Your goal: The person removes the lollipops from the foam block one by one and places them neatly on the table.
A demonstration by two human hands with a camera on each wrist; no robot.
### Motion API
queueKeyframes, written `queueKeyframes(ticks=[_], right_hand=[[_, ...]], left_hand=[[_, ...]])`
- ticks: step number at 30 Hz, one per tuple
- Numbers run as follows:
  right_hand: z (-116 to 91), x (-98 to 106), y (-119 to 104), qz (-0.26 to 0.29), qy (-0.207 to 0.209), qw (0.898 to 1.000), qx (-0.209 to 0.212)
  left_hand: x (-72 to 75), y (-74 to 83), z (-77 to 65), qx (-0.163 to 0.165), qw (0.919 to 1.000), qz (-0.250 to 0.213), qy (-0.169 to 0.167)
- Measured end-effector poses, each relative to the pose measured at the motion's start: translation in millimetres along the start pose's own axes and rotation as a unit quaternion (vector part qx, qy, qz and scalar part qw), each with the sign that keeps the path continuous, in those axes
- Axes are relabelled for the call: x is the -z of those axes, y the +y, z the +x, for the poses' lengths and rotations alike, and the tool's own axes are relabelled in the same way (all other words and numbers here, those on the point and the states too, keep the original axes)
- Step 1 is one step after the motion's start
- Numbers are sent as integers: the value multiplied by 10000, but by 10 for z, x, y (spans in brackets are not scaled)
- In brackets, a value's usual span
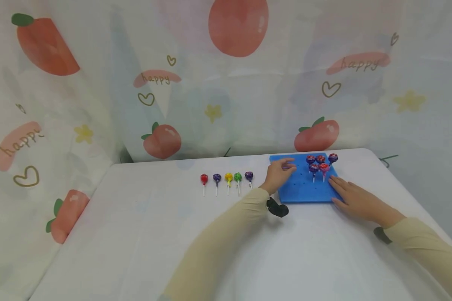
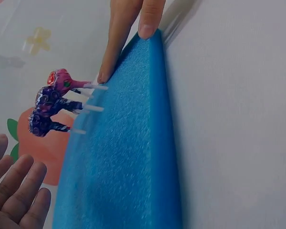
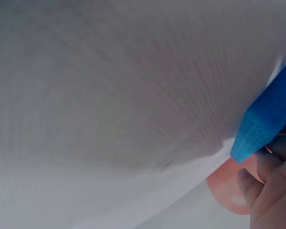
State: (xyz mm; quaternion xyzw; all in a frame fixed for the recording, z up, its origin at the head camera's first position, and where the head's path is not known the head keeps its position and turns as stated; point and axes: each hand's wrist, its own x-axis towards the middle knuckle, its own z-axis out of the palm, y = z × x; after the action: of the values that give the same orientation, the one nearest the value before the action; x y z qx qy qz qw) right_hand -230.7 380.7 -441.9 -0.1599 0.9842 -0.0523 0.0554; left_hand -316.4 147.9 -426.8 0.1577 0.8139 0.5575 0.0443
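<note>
Fingers of the left hand (image 1: 278, 175) are parted and lightly bent above the board (image 1: 299, 194), at about ten o'clock from its middle, with nothing visible between them. Those of the right hand (image 1: 360, 203) lie outstretched, thumb and fingertips touching the board's edge at three to four o'clock. To handle this well, I would judge that the right hand should brace the edge without tipping the foam-like slab, while the left pinches a stick low and keeps it square to the surface, clear of the neighbouring heads. The board acts as the holder: small dark holes (image 1: 315, 188) dot its face, and five lollipops (image 1: 314, 167) stand in it, heads up, bunched towards one o'clock, two in the nearer row and three behind. At nine o'clock from the board, five loose lollipops (image 1: 228, 177) lie side by side on the table (image 1: 154, 234), sticks towards six o'clock: red, dark purple, yellow, green and purple, from the far end inward.
</note>
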Motion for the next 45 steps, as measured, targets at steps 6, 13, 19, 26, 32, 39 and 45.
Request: queueKeyframes(ticks=[6,13,19,26,32,39,45], right_hand=[[9,12,-33,-63,12,10000,0],[22,10,-75,-80,56,10000,20],[20,10,-87,-143,69,9999,19],[5,13,-85,-143,63,9999,8],[-5,11,-70,-137,63,9999,-20],[-14,19,-61,-129,60,9999,-29],[-12,11,-52,-80,79,9999,-4]], left_hand=[[-251,-67,53,-13,9999,-116,-41],[-397,-129,67,-93,9998,-169,-85],[-450,-119,55,-97,9995,-174,-240],[-525,-113,76,-7,9980,224,-589],[-529,-89,69,92,9964,203,-821],[-520,-78,45,-57,9942,421,-987],[-542,-75,49,-235,9938,520,-949]])
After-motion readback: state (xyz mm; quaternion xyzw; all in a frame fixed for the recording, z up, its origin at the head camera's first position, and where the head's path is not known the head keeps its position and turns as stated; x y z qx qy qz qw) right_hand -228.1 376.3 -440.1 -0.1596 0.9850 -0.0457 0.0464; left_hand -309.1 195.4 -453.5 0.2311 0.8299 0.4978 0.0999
